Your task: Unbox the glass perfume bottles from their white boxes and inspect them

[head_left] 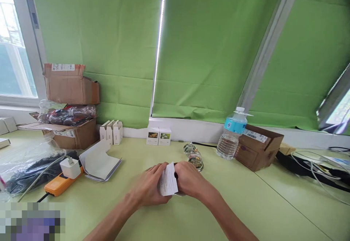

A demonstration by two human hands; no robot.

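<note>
A small white box [168, 182] with fine printed text is held over the table between both hands. My left hand [151, 185] is wrapped round its left side, thumb near the lower edge. At the right end, where a dark opening shows, my right hand [190, 180] is closed against the box, its fingertips hidden. Just beyond my right hand lies a cluster of shiny round glass-like items [194, 156] with metal rims. Against the wall stand two small white boxes [158, 136] with pictures on their fronts.
Several narrow white cartons [111, 132], folded white paper [101, 162] and an orange power strip [60, 183] with a white charger [70, 168] are at left. Stacked cardboard boxes [72, 89] stand behind. At right are a water bottle [231, 137], a brown carton [257, 148] and cables [314, 168].
</note>
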